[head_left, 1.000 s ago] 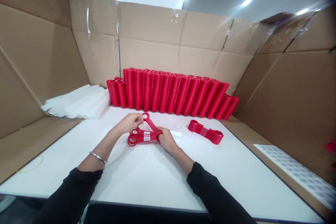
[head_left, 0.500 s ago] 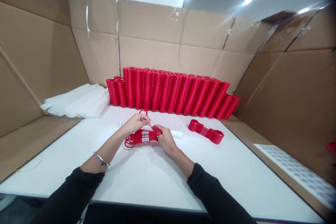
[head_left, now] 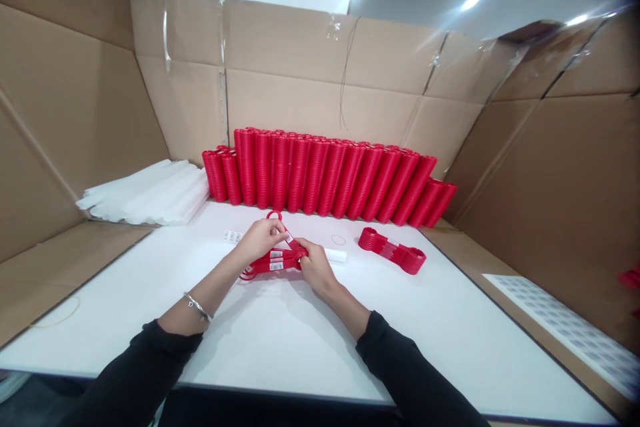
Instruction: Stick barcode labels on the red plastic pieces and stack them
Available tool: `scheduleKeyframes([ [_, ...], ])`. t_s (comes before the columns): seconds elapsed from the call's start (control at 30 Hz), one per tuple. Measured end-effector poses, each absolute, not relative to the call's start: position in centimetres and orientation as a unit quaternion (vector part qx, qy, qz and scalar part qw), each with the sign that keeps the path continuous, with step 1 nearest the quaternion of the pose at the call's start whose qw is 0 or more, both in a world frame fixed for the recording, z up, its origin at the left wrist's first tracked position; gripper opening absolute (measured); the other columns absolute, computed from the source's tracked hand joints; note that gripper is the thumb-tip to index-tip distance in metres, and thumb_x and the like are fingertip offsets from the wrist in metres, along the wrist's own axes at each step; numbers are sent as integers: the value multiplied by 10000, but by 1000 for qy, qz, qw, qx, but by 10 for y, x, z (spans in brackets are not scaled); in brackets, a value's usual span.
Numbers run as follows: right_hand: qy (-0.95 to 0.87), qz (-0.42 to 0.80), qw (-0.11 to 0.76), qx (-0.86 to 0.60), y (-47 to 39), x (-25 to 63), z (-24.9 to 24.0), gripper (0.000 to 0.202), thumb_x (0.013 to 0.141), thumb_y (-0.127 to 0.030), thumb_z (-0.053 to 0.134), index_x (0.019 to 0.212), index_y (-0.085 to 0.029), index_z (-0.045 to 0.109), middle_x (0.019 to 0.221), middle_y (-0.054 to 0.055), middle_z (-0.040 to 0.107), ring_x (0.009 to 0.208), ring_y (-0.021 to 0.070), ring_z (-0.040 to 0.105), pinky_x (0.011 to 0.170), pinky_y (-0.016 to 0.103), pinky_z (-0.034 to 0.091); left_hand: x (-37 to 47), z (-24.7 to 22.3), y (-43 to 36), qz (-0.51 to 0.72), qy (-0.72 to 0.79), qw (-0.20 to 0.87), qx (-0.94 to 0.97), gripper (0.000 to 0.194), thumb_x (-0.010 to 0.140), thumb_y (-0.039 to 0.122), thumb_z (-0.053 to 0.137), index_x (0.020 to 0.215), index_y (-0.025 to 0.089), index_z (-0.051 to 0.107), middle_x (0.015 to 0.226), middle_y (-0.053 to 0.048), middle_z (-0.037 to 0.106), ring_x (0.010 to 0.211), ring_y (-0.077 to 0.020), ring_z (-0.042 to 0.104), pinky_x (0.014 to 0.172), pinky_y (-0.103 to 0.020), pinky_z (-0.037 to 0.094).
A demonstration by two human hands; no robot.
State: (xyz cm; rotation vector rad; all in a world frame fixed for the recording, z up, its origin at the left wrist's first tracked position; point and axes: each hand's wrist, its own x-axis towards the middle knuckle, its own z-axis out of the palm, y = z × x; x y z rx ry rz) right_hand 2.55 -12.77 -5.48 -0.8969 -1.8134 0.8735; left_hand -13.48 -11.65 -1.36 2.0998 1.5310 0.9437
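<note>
Fanned out above the table is a bundle of red ring-ended strips (head_left: 265,263), several of them bearing white labels. My right hand (head_left: 316,267) is closed around the bundle's right end, thumb on top. One strip (head_left: 293,244) is swung up from the others, its ring (head_left: 274,215) showing above my left hand. The fingers of my left hand (head_left: 263,238) pinch this raised strip beside its white label (head_left: 289,238). My left hand and wrist hide part of the bundle's left end.
A red stack of the same strips (head_left: 393,251) lies to the right. Tall red stacks (head_left: 320,177) line the back. White plastic sleeves (head_left: 145,193) lie at left, a label strip (head_left: 233,236) near my left hand, a white roll (head_left: 336,255) behind my right. Cardboard walls (head_left: 300,47) enclose the table.
My left hand has shifted slightly right along the raised strip, and its forearm has moved a little right. More of the label strip behind shows. My right hand stays put.
</note>
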Motion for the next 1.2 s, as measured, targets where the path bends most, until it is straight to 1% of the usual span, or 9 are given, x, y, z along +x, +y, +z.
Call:
scheduleKeyframes([
  [0.1,-734,362,456,-350,-129,25,-53,450,558,-77,318,869,-166,631,812,9,647,707,162,551,656,250,409,-133,-15,-121,294,572,86,761,271,779,453,494,771,185,538,594,18,515,575,-143,487,512,-237,265],
  [0.2,-731,369,462,-342,-131,25,-50,449,545,-75,313,856,-168,623,806,2,648,714,161,554,646,242,408,-133,-17,-123,275,609,26,744,333,798,500,462,946,204,492,777,-27,598,706,-194,560,547,-251,312],
  [0.33,-739,363,450,-346,-130,24,-50,422,545,-75,316,822,-161,622,772,-1,640,678,155,543,642,241,406,-139,-20,-120,317,642,4,698,385,849,465,401,1132,206,383,982,-78,604,849,-226,585,641,-280,389],
  [0.57,-750,342,442,-353,-128,26,-53,393,552,-73,313,785,-161,617,732,-2,626,665,156,542,623,238,392,-145,-22,-112,368,634,40,679,202,894,289,278,1023,210,411,851,-52,608,735,-194,588,634,-279,403],
  [0.8,-728,350,465,-362,-124,28,-53,472,545,-66,318,876,-156,643,838,14,667,767,171,582,698,251,421,-150,-22,-109,334,647,50,684,228,795,118,329,1000,191,399,844,-57,598,775,-192,583,664,-279,408],
  [0.97,-722,352,465,-372,-120,29,-55,501,552,-62,320,919,-142,652,859,27,675,794,178,593,728,262,433,-154,-18,-109,231,670,6,706,120,763,195,398,786,190,516,836,-65,619,798,-211,581,667,-281,401],
  [1.03,-725,346,454,-385,-119,29,-55,498,554,-60,323,914,-135,659,838,29,677,777,180,592,722,267,434,-157,-16,-109,190,685,0,703,190,790,288,406,721,188,552,801,-72,628,784,-224,588,652,-287,399],
  [1.1,-730,350,443,-386,-118,28,-56,514,555,-52,324,935,-134,662,859,31,680,794,183,593,738,271,433,-161,-16,-110,162,698,0,697,220,800,323,415,768,197,592,766,-70,633,787,-230,594,647,-287,398],
  [1.2,-734,364,431,-378,-117,26,-58,545,555,-40,324,972,-139,659,908,33,679,835,185,594,762,271,431,-166,-17,-109,151,694,8,703,195,766,262,463,876,221,618,818,-68,645,820,-232,596,657,-285,399],
])
